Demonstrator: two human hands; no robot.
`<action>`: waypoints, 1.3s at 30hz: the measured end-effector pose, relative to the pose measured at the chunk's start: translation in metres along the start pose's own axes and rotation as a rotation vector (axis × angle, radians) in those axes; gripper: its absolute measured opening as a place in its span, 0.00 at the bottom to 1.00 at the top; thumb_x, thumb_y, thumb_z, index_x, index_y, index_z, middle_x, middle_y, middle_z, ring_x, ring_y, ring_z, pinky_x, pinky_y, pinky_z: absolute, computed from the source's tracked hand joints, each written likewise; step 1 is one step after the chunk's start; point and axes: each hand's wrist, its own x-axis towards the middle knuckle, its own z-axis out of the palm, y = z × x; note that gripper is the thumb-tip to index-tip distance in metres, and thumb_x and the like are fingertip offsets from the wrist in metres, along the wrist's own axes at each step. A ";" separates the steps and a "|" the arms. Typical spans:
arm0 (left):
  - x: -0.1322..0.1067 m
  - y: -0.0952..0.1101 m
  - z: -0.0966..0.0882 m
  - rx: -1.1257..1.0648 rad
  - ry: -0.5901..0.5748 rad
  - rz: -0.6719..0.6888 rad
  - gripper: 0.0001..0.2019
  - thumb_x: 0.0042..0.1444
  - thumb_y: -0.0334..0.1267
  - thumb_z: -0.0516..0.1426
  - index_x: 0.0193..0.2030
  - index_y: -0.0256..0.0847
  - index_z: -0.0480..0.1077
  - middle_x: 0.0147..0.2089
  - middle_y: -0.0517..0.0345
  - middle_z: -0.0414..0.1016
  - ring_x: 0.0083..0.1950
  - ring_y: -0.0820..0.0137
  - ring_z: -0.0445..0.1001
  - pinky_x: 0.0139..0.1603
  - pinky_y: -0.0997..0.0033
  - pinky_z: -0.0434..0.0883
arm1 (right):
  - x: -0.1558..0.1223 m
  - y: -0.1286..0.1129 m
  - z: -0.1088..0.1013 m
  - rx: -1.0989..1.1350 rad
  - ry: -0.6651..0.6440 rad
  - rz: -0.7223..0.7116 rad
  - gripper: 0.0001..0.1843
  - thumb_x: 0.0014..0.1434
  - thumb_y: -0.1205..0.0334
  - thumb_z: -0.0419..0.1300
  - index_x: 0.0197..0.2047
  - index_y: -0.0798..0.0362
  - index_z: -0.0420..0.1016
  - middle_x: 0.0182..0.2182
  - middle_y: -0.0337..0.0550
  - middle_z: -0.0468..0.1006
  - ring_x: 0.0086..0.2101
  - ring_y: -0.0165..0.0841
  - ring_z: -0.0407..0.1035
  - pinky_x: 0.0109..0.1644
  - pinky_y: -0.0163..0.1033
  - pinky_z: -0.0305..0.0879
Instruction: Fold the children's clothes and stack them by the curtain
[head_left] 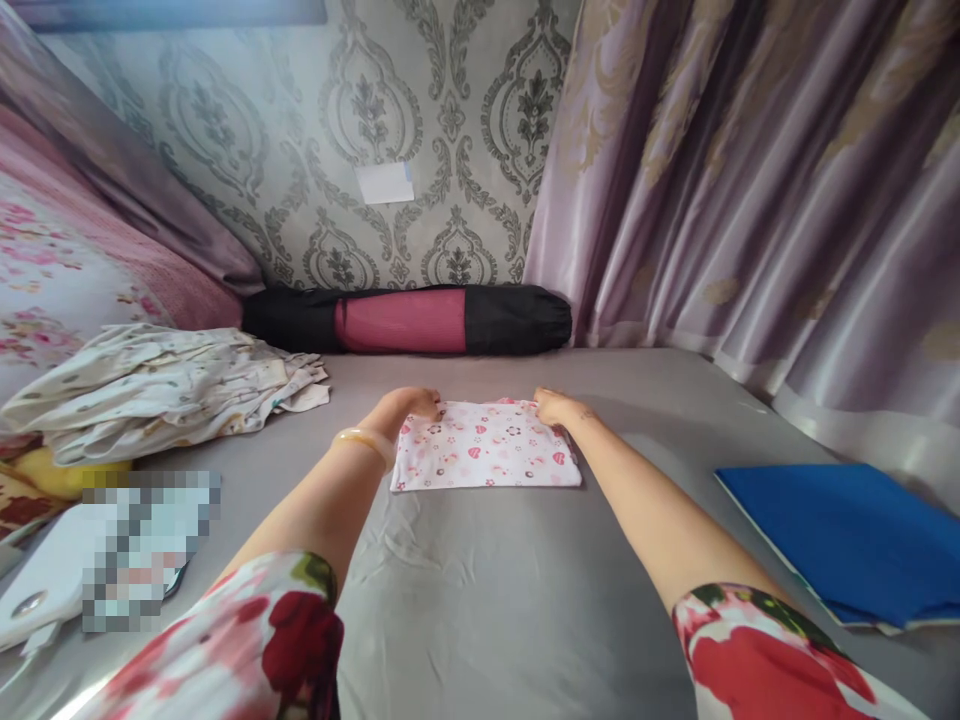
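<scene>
White cotton-like fabric, printed with pink hearts and small flowers, was seen near the middle of the frame: a folded cloth, laid flat on a grey sheet. Its long axis was set from left to right across the frame, and its lower edge was left untouched.

The cloth's upper left corner was met by the left hand, its upper right corner by the right hand. From this two-sided hold, the body of the cloth was spread between the hands and below them, toward the bottom of the frame. Neither hand was placed clearly nearer; the upper edge was spanned by the pair almost evenly. In both hands the fingers were curled in at the corners, with contact made, but the fingertips were largely hidden, so it could not be told how tightly they were closed or whether fabric was pinched between them.

A pale bangle was worn on the left wrist. Beyond the cloth, in the upper middle, a long black-and-pink bag was laid against the patterned wall. A crumpled cloth was heaped at the left, and a flat blue item was laid at the lower right.
</scene>
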 end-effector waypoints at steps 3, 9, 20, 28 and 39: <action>-0.008 0.005 0.010 -0.008 0.084 -0.016 0.24 0.48 0.41 0.56 0.54 0.41 0.70 0.55 0.42 0.75 0.48 0.57 0.76 0.48 0.62 0.71 | -0.016 -0.003 0.001 -0.024 -0.009 0.016 0.21 0.55 0.64 0.66 0.52 0.55 0.73 0.52 0.55 0.73 0.54 0.44 0.66 0.53 0.43 0.63; -0.034 0.014 0.025 -0.001 0.312 -0.040 0.15 0.57 0.37 0.50 0.51 0.44 0.68 0.52 0.48 0.77 0.57 0.60 0.71 0.63 0.48 0.56 | -0.045 -0.003 -0.008 -0.010 0.058 -0.006 0.14 0.65 0.64 0.53 0.53 0.55 0.71 0.55 0.55 0.71 0.55 0.41 0.64 0.53 0.40 0.60; -0.097 0.013 -0.043 -0.025 0.482 0.024 0.16 0.55 0.42 0.55 0.51 0.47 0.71 0.52 0.57 0.78 0.55 0.61 0.72 0.57 0.61 0.59 | -0.071 0.009 -0.084 0.125 0.193 -0.060 0.15 0.63 0.59 0.56 0.53 0.51 0.71 0.52 0.47 0.75 0.49 0.38 0.69 0.46 0.35 0.61; -0.107 0.010 -0.042 0.007 0.783 0.050 0.17 0.57 0.40 0.51 0.51 0.50 0.73 0.45 0.59 0.80 0.51 0.63 0.74 0.62 0.57 0.52 | -0.097 0.012 -0.099 0.123 0.438 -0.162 0.13 0.63 0.64 0.55 0.51 0.51 0.71 0.48 0.45 0.77 0.47 0.38 0.68 0.49 0.38 0.57; -0.153 0.017 0.065 0.059 0.711 0.281 0.19 0.55 0.30 0.48 0.49 0.48 0.72 0.49 0.55 0.79 0.52 0.64 0.72 0.69 0.50 0.43 | -0.158 0.026 -0.010 0.031 0.402 -0.387 0.14 0.59 0.71 0.51 0.46 0.52 0.71 0.46 0.46 0.76 0.47 0.38 0.66 0.52 0.40 0.54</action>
